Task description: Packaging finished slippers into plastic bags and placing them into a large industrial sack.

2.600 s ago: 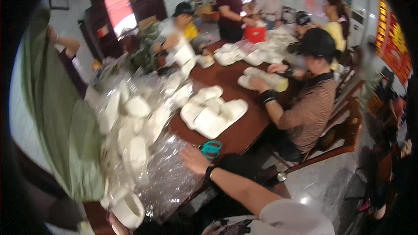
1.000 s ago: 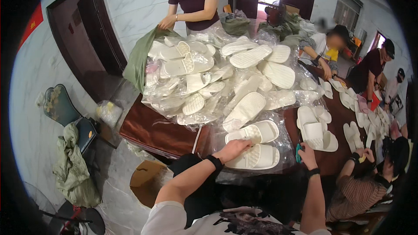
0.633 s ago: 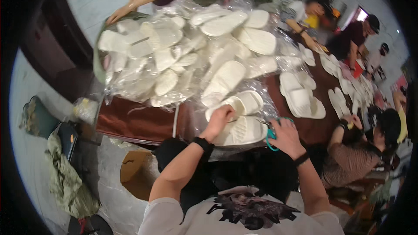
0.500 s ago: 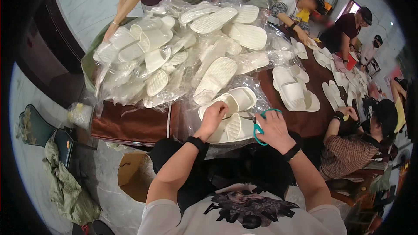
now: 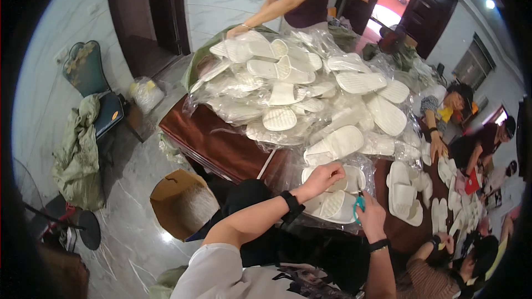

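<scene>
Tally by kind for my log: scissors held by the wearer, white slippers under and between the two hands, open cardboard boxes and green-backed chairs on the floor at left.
Teal-handled scissors in the right hand: 1
Textured white slippers in the near pair: 2
Open brown cardboard box: 1
Green upholstered chair: 1
Total: 5

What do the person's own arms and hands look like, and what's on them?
Both the left hand and the right hand have no gloves. The left wrist wears a wide black band, and the right wrist a dark band. The left upper arm has a short white sleeve; both forearms are bare.
</scene>
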Action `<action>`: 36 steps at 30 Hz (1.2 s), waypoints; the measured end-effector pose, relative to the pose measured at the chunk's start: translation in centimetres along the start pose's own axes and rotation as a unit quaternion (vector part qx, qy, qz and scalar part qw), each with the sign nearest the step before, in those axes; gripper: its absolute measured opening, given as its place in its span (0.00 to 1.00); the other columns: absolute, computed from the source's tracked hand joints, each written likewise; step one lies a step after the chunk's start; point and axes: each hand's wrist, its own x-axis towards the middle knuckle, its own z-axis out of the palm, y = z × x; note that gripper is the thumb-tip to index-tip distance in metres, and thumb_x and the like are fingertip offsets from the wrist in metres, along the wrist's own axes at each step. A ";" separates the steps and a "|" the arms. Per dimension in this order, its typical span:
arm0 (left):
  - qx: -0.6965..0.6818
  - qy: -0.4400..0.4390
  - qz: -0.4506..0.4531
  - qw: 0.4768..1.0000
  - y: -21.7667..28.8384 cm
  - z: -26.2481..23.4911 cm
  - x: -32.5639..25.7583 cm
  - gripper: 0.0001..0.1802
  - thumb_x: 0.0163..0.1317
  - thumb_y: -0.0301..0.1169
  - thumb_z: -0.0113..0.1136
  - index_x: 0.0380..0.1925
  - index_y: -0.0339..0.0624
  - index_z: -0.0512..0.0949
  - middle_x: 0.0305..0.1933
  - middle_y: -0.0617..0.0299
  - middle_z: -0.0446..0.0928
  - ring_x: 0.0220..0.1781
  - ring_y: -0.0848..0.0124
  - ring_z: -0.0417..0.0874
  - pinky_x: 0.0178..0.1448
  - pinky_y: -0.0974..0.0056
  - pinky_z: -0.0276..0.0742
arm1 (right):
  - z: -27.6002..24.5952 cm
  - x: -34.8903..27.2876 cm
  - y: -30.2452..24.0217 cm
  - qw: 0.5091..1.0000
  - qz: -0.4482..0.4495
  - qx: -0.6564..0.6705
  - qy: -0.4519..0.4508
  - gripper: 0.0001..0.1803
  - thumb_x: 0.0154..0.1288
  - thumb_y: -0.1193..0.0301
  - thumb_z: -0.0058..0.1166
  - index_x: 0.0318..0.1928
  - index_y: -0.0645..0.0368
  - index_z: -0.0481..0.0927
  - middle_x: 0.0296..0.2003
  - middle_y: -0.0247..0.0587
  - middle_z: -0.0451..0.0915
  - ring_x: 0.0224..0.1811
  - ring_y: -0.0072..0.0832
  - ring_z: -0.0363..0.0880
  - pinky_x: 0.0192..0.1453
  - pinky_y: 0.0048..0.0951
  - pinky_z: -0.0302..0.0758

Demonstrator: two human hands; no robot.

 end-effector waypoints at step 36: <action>0.083 0.077 -0.062 0.992 5.9 -16.5 -7.1 0.15 0.65 0.25 0.56 0.52 0.38 0.76 0.48 0.57 0.78 0.50 0.69 0.80 0.54 0.66 0.75 | 4.9 0.0 8.6 0.980 0.020 0.088 -0.177 0.21 0.61 0.57 0.55 0.51 0.54 0.79 0.43 0.52 0.81 0.46 0.50 0.79 0.49 0.45 0.74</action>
